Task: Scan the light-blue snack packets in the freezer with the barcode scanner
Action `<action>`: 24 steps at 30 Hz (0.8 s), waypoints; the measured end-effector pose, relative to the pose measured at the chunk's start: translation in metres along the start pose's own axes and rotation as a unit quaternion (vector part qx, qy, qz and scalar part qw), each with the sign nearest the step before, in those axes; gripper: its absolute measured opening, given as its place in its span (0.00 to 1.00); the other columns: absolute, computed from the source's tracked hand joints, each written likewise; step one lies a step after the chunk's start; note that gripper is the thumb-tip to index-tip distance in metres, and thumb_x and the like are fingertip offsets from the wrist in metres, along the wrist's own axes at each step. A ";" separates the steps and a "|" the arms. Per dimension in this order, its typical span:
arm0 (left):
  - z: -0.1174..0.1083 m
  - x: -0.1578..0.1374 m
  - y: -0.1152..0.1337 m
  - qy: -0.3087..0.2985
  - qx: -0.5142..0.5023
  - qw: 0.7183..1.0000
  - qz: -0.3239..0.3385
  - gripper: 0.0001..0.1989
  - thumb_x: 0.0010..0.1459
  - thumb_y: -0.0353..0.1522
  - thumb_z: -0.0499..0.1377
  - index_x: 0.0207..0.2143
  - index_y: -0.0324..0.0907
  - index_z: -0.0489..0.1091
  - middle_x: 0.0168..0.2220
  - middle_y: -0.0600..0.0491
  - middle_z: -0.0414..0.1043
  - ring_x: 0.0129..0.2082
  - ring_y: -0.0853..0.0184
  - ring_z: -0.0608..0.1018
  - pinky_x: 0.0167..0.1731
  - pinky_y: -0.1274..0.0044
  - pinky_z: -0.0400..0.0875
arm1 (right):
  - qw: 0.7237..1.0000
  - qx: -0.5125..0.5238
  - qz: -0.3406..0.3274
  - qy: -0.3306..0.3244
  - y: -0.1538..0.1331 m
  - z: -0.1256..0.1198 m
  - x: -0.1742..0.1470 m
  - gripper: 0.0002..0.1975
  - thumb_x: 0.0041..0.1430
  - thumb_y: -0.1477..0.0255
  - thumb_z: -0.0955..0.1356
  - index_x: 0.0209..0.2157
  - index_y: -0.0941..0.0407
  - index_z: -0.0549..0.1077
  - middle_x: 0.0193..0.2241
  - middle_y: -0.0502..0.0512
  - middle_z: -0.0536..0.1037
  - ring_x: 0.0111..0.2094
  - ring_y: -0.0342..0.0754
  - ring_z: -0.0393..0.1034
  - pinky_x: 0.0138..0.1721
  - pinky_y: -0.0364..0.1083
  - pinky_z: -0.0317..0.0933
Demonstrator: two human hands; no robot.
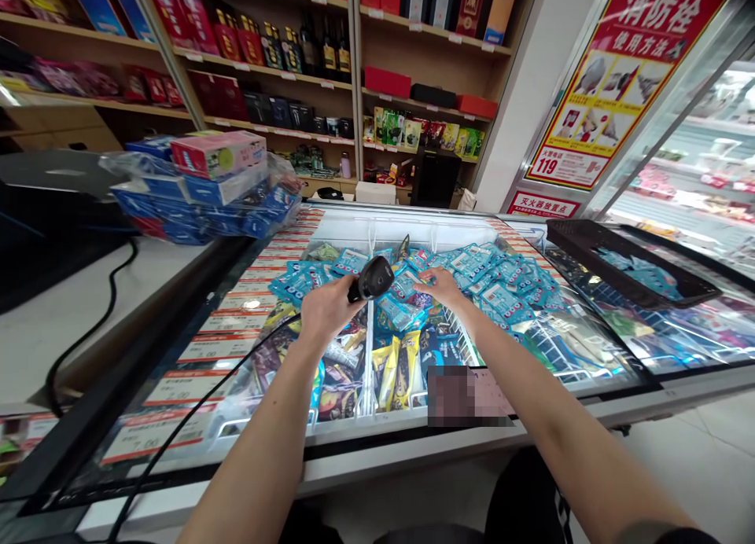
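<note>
My left hand is wrapped round a black handheld barcode scanner, its head pointing right and its cable running down to the lower left. With fingers and thumb at its edge, my right hand grips a small blue packet. Another blue packet lies just below, in front of both hands. On the glass top, a large pile of matching blue packets spreads to the right. A smaller heap of blue packets lies left of the scanner.
Beneath the glass, the chest freezer holds wrapped ice creams. Price labels line its left side. A black tray with blue packets stands right. Plastic-wrapped boxes sit left. A partly blurred phone-like object lies at the front edge.
</note>
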State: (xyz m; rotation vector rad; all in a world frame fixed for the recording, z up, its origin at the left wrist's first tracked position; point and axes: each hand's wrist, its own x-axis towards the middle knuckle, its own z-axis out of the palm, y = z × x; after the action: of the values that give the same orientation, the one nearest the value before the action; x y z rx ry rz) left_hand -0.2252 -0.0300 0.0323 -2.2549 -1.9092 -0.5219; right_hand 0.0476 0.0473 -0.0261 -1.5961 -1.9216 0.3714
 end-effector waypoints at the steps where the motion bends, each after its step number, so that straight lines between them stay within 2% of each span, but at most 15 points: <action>1: 0.001 0.000 0.001 -0.002 0.001 1.000 0.011 0.19 0.54 0.46 0.52 0.43 0.46 0.68 0.38 0.50 0.76 0.37 0.57 0.77 0.26 0.75 0.61 | 1.000 0.011 0.007 -0.002 0.001 0.000 0.001 0.20 0.47 0.57 0.72 0.39 0.55 0.74 0.41 0.54 0.75 0.45 0.51 0.68 0.45 0.49 0.60; 6: 0.005 -0.001 0.003 -0.004 0.003 0.999 0.043 0.20 0.55 0.47 0.51 0.45 0.47 0.67 0.40 0.50 0.76 0.37 0.58 0.77 0.26 0.75 0.61 | 1.000 0.013 -0.002 -0.029 -0.003 -0.007 0.002 0.23 0.48 0.60 0.72 0.45 0.54 0.74 0.43 0.56 0.75 0.44 0.51 0.69 0.45 0.49 0.60; 13: 0.010 0.001 0.001 -0.002 0.005 0.998 0.058 0.19 0.55 0.46 0.51 0.44 0.48 0.67 0.39 0.51 0.76 0.37 0.59 0.77 0.26 0.76 0.61 | 1.000 0.001 0.003 -0.031 -0.007 -0.013 0.000 0.13 0.50 0.63 0.71 0.37 0.54 0.77 0.38 0.54 0.77 0.44 0.53 0.69 0.45 0.50 0.61; 15: 0.011 0.002 0.002 0.001 0.006 0.998 0.063 0.19 0.55 0.46 0.51 0.44 0.48 0.67 0.39 0.51 0.76 0.38 0.58 0.77 0.26 0.75 0.62 | 1.000 -0.012 0.010 -0.012 -0.009 -0.010 -0.001 0.17 0.52 0.58 0.69 0.39 0.54 0.76 0.40 0.57 0.76 0.46 0.55 0.68 0.45 0.52 0.61; 17: 0.011 0.002 0.002 0.004 0.005 0.998 0.067 0.18 0.55 0.45 0.51 0.44 0.48 0.67 0.39 0.51 0.76 0.38 0.58 0.77 0.27 0.75 0.62 | 0.999 -0.039 0.030 0.014 -0.014 -0.006 -0.003 0.25 0.52 0.50 0.65 0.41 0.56 0.75 0.42 0.61 0.75 0.48 0.57 0.66 0.47 0.54 0.60; 20: 0.010 0.001 0.002 0.004 0.000 0.997 0.071 0.18 0.55 0.45 0.52 0.44 0.48 0.67 0.39 0.51 0.76 0.38 0.58 0.77 0.27 0.75 0.62 | 0.993 -0.102 0.033 0.039 -0.023 0.000 -0.007 0.37 0.42 0.41 0.66 0.42 0.58 0.73 0.47 0.65 0.71 0.51 0.63 0.61 0.50 0.58 0.57; 22: 0.009 0.001 0.002 0.002 -0.006 0.997 0.071 0.19 0.54 0.45 0.52 0.45 0.48 0.67 0.39 0.51 0.76 0.38 0.57 0.77 0.28 0.75 0.63 | 0.991 -0.127 0.023 0.037 -0.026 0.001 -0.009 0.41 0.36 0.41 0.69 0.44 0.59 0.72 0.48 0.67 0.69 0.52 0.64 0.60 0.50 0.58 0.56; 24: 0.009 0.000 0.001 -0.002 -0.010 0.997 0.072 0.19 0.54 0.44 0.53 0.46 0.48 0.67 0.40 0.51 0.76 0.38 0.58 0.76 0.28 0.75 0.63 | 0.992 -0.118 0.027 0.031 -0.022 -0.001 -0.009 0.42 0.34 0.43 0.71 0.46 0.60 0.70 0.48 0.66 0.69 0.52 0.63 0.60 0.49 0.57 0.57</action>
State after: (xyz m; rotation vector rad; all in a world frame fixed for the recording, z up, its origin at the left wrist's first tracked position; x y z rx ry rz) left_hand -0.2222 -0.0269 0.0241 -2.3842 -1.7342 -0.5200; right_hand 0.0312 0.0332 -0.0151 -1.7906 -1.9356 0.1178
